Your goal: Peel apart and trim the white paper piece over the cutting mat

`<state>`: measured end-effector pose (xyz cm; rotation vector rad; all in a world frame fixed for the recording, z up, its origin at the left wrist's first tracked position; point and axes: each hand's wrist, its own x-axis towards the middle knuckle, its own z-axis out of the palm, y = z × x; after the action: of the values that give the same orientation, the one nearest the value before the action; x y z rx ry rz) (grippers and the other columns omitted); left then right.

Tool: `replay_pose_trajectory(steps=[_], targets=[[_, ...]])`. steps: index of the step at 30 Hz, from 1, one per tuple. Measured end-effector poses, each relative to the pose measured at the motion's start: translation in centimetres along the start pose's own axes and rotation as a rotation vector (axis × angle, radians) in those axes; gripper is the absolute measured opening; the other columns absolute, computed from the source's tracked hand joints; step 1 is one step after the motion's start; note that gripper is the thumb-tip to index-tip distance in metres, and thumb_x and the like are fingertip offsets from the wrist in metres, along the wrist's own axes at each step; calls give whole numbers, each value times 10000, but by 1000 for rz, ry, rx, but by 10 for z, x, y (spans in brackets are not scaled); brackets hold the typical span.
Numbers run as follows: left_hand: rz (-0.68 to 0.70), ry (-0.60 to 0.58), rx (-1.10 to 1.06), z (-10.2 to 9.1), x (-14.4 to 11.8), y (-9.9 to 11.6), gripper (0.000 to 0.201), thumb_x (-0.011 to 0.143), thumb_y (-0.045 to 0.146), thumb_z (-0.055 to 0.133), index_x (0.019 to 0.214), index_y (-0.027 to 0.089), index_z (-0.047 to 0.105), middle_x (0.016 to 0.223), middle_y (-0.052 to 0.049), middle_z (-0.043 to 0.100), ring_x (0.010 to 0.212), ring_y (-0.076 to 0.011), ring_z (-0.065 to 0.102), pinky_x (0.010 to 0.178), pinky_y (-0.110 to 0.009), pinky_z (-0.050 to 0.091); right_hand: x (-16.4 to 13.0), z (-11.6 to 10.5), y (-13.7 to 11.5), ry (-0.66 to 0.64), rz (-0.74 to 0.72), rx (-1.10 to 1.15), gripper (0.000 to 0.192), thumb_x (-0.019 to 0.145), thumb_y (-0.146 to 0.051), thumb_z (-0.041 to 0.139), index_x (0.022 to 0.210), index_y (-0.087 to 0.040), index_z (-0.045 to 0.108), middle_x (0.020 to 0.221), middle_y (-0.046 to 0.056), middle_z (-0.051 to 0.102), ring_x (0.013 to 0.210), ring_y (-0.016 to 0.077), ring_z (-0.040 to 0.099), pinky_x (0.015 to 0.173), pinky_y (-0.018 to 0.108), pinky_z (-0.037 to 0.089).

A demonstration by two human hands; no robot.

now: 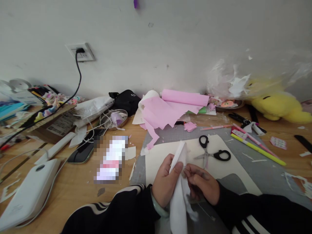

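A long folded piece of white material, paper or cloth point(179, 198), stands upright between my hands near the front of the table. My left hand point(166, 178) is closed around it, with the thumb pressed on its face. On the other side, my right hand point(203, 183) has its fingers pinched together at the material's right edge, where a loose strip hangs down. The right fingertips are partly hidden. Beyond my hands, black-handled scissors point(206, 154) lie with their blades parted on a cream sheet point(158, 159), which has a rounded cut-out at its right.
A grey cutting mat point(263, 159) lies underneath. Pink paper point(158, 110) with jagged edges and a pink roll point(185, 97) are behind. A yellow highlighter point(258, 149) lies right. At left are a blurred-out screen point(112, 159), a phone point(85, 149), a white power bank point(31, 191) and cables.
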<state>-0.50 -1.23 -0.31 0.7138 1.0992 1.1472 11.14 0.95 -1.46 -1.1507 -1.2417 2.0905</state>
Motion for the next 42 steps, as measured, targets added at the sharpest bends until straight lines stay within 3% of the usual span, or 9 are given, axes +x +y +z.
replay_pose_trajectory(steps=[5, 10, 13, 29, 33, 42], targets=[[9, -25, -20, -1, 1, -1, 146, 708, 295, 520, 780, 173, 484, 624, 50, 518, 496, -44, 471, 469, -134, 388, 1, 0, -2, 57, 1, -28, 128, 552, -285, 375, 620, -186, 331, 317, -97, 404, 246, 34, 317, 272, 142, 242], [-27, -243, -87, -1, 1, -5, 126, 738, 291, 470, 769, 180, 418, 512, 51, 508, 398, -79, 493, 416, -191, 397, 2, 0, -2, 66, 2, -38, 193, 538, -311, 412, 672, -183, 359, 297, -98, 403, 226, 45, 311, 255, 150, 226], [-19, -293, -116, -1, 1, -7, 150, 729, 293, 477, 747, 181, 379, 489, 41, 519, 391, -106, 514, 411, -219, 408, 3, 0, 0, 92, 17, -26, 168, 533, -298, 404, 645, -180, 360, 275, -94, 396, 227, 43, 307, 264, 148, 225], [26, -134, -87, 1, -2, -4, 155, 730, 295, 484, 758, 185, 380, 548, 63, 488, 358, -62, 486, 351, -162, 387, 2, -1, 2, 66, 6, -44, 156, 555, -297, 376, 657, -179, 370, 291, -86, 401, 244, 48, 312, 281, 156, 226], [41, -7, -26, 2, -1, -1, 143, 727, 282, 495, 798, 184, 418, 556, 69, 500, 366, -36, 463, 359, -125, 377, 1, 0, 0, 72, 20, -33, 143, 564, -300, 372, 643, -184, 348, 314, -86, 417, 253, 40, 311, 284, 150, 241], [88, 181, 37, 1, -1, 1, 250, 691, 280, 542, 918, 194, 485, 839, 9, 579, 694, -97, 538, 602, -154, 426, 0, 0, 1, 15, -11, 50, 88, 561, -241, 350, 597, -188, 290, 325, -91, 411, 262, 28, 306, 281, 131, 219]])
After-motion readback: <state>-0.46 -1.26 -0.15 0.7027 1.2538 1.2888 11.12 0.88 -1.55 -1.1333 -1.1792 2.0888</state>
